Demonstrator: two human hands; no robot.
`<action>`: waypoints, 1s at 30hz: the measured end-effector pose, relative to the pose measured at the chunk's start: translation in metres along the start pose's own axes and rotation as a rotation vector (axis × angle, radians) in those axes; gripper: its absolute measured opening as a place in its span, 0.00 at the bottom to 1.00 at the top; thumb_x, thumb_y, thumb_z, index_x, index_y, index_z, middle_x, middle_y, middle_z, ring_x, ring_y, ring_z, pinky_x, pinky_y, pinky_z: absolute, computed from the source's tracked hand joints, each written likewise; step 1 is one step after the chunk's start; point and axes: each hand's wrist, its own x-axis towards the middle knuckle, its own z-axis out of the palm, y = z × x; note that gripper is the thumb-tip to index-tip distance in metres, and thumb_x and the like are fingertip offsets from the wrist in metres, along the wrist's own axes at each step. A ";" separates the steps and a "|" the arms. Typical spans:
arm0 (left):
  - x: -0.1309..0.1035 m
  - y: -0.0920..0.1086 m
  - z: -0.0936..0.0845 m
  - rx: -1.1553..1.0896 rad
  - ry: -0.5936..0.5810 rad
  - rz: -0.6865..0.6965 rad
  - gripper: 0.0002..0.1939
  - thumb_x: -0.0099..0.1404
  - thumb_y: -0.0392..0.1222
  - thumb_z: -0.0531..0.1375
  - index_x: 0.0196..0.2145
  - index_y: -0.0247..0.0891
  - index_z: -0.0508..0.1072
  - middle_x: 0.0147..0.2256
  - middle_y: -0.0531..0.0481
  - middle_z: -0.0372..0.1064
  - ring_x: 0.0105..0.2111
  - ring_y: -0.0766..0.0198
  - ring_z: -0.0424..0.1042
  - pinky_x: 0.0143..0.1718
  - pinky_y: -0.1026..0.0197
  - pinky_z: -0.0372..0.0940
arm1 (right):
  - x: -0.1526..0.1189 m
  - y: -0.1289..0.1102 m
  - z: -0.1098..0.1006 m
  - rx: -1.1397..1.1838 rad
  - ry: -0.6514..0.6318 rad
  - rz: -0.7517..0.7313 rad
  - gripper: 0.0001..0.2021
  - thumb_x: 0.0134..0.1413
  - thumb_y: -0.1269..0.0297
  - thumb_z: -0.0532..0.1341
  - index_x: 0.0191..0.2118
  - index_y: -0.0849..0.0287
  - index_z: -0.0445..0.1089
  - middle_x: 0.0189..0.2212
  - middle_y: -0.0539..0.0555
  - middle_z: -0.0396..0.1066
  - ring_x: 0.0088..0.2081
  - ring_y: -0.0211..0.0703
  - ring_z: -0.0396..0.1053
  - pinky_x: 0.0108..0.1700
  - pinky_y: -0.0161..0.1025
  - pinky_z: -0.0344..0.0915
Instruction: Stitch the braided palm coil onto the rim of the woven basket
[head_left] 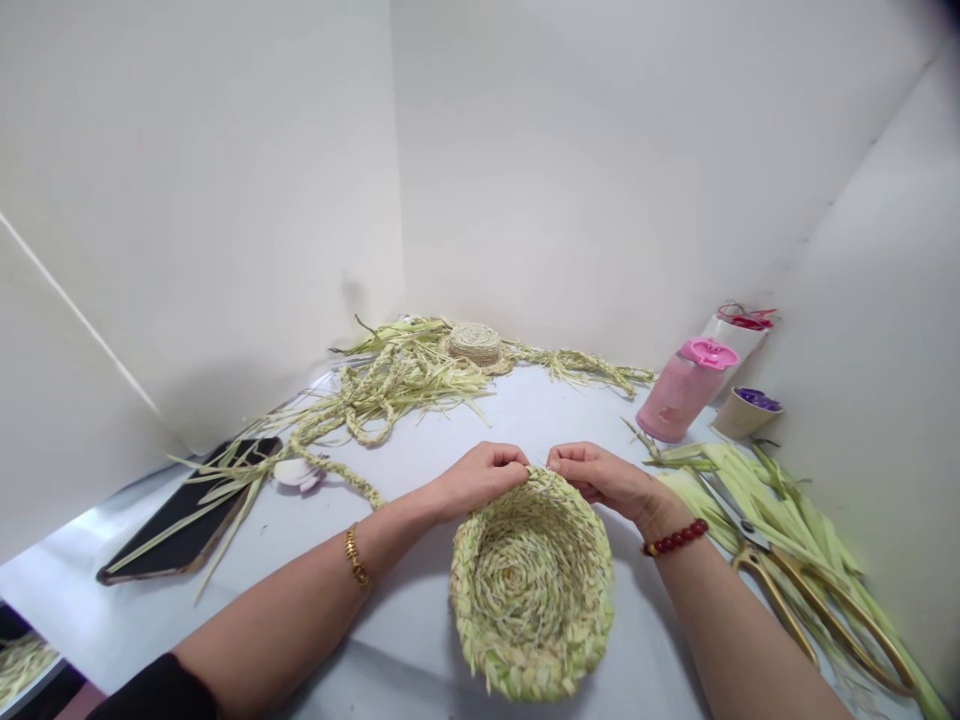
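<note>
A round woven basket (532, 580) of pale green plaited husk or straw tilts its open side toward me, showing a coiled bottom. At its far rim, my left hand (491, 475) is closed, thumb over the edge and fingers curled. Just right of it, my right hand (592, 475) pinches with thumb and forefinger at the same rim. Whatever lies between those right fingertips is too small to make out. From behind my left forearm a plaited braid (337, 470) runs back to a heap of braids and loose strands (405, 375).
A small woven hat (474, 345) sits by the heap. A dark phone or tablet (187, 520) lies left under strands, near a white-purple object (298, 473). At right stand a pink bottle (682, 390) and a cup (746, 412); gold-handled scissors (817, 600) rest on green husks (750, 480).
</note>
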 end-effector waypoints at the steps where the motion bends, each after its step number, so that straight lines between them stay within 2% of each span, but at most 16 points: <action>1: 0.000 0.000 0.000 -0.002 0.005 0.018 0.09 0.56 0.43 0.51 0.24 0.35 0.64 0.22 0.56 0.51 0.24 0.69 0.51 0.25 0.66 0.48 | 0.002 0.001 -0.001 0.037 0.059 -0.028 0.14 0.46 0.57 0.62 0.23 0.60 0.58 0.17 0.41 0.46 0.19 0.28 0.39 0.21 0.30 0.37; 3: 0.001 -0.002 0.001 -0.008 0.013 0.049 0.12 0.58 0.46 0.51 0.23 0.35 0.61 0.22 0.56 0.49 0.24 0.69 0.49 0.25 0.66 0.48 | 0.008 0.006 -0.003 0.116 0.211 -0.090 0.12 0.44 0.62 0.61 0.21 0.59 0.56 0.16 0.41 0.45 0.18 0.28 0.39 0.20 0.30 0.36; 6: 0.001 -0.004 0.002 -0.012 0.011 0.054 0.15 0.59 0.49 0.51 0.22 0.35 0.59 0.22 0.57 0.47 0.24 0.70 0.48 0.25 0.66 0.47 | 0.019 0.014 -0.010 0.191 0.410 -0.147 0.12 0.43 0.65 0.58 0.19 0.58 0.52 0.14 0.40 0.42 0.16 0.28 0.37 0.18 0.30 0.36; 11: 0.002 -0.005 0.003 0.000 0.004 0.034 0.15 0.60 0.49 0.50 0.22 0.36 0.58 0.22 0.57 0.45 0.24 0.69 0.47 0.24 0.66 0.46 | 0.028 0.023 -0.019 0.227 0.626 -0.190 0.10 0.39 0.66 0.57 0.19 0.57 0.52 0.12 0.38 0.40 0.15 0.27 0.36 0.16 0.30 0.34; 17: 0.002 -0.006 0.003 0.028 0.021 0.074 0.15 0.60 0.49 0.50 0.21 0.36 0.57 0.22 0.57 0.42 0.23 0.70 0.45 0.24 0.66 0.44 | 0.031 0.027 -0.020 0.232 0.724 -0.209 0.09 0.37 0.67 0.57 0.19 0.57 0.52 0.12 0.38 0.42 0.14 0.25 0.38 0.15 0.28 0.35; 30: 0.002 -0.005 0.003 0.063 0.025 0.082 0.15 0.60 0.49 0.50 0.22 0.36 0.58 0.22 0.57 0.44 0.24 0.70 0.46 0.24 0.66 0.45 | 0.035 0.033 -0.026 0.122 0.740 -0.128 0.08 0.37 0.65 0.56 0.20 0.56 0.53 0.11 0.39 0.42 0.14 0.27 0.38 0.17 0.30 0.35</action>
